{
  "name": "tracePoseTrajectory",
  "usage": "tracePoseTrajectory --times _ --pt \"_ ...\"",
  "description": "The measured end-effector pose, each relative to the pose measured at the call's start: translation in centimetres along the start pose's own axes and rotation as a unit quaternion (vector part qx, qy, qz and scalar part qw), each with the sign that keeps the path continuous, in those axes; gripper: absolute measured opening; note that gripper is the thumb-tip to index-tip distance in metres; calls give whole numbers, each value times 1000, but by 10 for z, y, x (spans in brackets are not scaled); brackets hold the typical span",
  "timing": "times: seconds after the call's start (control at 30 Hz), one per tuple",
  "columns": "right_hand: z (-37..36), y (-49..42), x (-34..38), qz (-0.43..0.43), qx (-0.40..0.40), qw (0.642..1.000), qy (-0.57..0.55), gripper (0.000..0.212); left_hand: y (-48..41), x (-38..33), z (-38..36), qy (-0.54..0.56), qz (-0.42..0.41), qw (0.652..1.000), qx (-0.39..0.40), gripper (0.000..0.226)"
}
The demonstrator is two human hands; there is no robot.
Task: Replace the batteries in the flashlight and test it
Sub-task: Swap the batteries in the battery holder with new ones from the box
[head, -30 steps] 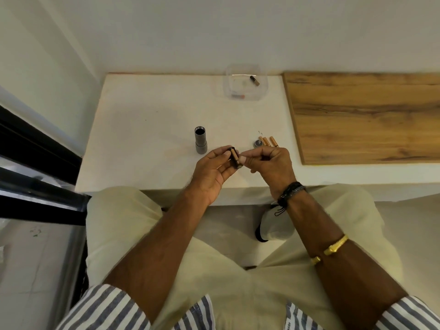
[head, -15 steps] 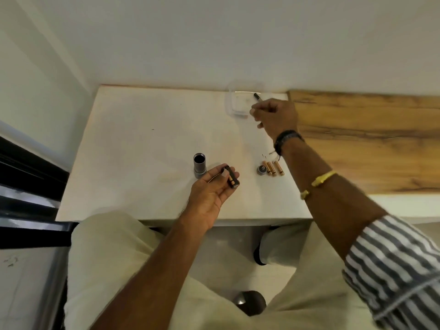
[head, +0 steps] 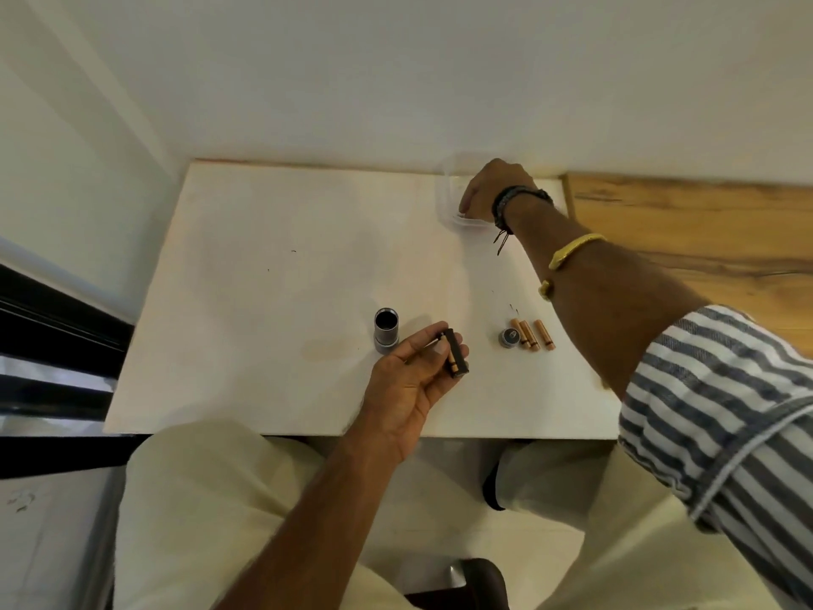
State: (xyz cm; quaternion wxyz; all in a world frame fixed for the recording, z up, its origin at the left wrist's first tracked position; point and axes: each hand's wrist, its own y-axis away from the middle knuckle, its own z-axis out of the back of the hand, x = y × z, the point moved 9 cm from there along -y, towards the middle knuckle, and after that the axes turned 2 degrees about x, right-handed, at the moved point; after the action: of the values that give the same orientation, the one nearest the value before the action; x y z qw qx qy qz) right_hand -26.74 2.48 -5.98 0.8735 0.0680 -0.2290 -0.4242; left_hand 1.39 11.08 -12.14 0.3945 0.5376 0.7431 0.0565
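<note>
The grey flashlight body (head: 386,330) stands upright and open-topped on the white table (head: 272,301). Just right of it, my left hand (head: 411,380) grips a black battery holder (head: 454,353) with copper-coloured cells in it. The flashlight end cap (head: 509,337) lies on the table beside three loose copper batteries (head: 531,334). My right hand (head: 492,191) reaches down into a clear plastic container (head: 446,200) at the table's far edge; its fingers are hidden, so what it holds cannot be seen.
A wooden board (head: 704,239) adjoins the table on the right. White walls close off the back and left. A dark window frame (head: 57,345) runs along the left. My knees sit under the near table edge.
My right hand left the battery holder, reached to the far container and has now dipped into it. My left hand keeps the holder and has stayed near the flashlight body.
</note>
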Motion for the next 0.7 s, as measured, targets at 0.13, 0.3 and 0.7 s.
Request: tracePoseTrajectory --times 0.13,0.3,0.7 --pt "3 2 -4 7 -17 1000 -22 23 1 0 -1 -10 -1 1000 3 41" --pt "26 26 -7 38 -90 985 -144 17 3 -3 -2 -5 -2 1000 3 37" --pt "-12 201 -23 88 -5 861 -501 19 25 -8 -14 1 -16 999 32 28"
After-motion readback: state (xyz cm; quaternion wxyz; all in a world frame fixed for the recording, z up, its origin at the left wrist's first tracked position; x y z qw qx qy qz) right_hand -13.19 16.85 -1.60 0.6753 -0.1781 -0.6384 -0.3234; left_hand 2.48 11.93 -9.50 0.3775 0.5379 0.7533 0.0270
